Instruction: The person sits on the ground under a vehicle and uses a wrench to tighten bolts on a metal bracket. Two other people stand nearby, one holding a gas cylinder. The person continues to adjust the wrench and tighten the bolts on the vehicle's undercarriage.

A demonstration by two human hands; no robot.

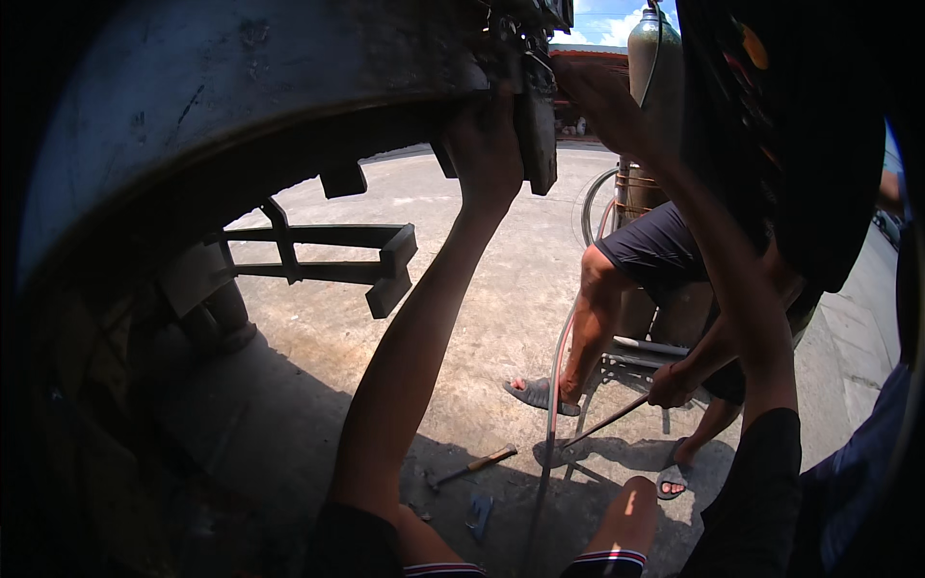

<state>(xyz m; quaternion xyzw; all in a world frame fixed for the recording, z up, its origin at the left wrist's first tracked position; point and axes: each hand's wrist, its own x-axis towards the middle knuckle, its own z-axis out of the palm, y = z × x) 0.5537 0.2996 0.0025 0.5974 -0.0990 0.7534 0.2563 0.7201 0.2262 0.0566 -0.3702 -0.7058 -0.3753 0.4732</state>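
Black sleeves (756, 491) and bare forearms (424, 337) rose past the camera toward a bracket (538, 144), which hung at the end of a large, scuffed panel (241, 87) outdoors. The person's hands were apart, on either side of the bracket. The left hand (489, 154) was raised against the near side of it, fingers bent up into shadow; whether they were clamped on the metal could not be told. The right hand (607, 106) reached up beyond it, its fingertips too dark to show whether they gripped anything.

At right, a co-worker in dark shorts (660, 246) and sandals (544, 395) held a rod (612, 419) slanting down in one hand (672, 385), near a tall gas cylinder (667, 106). A hose (557, 376) ran down between the two people. On the pavement (491, 337) below, a hammer (472, 465) lay near a blue tool (480, 515). Farther left, a dark metal frame (332, 272) jutted out beneath the panel.
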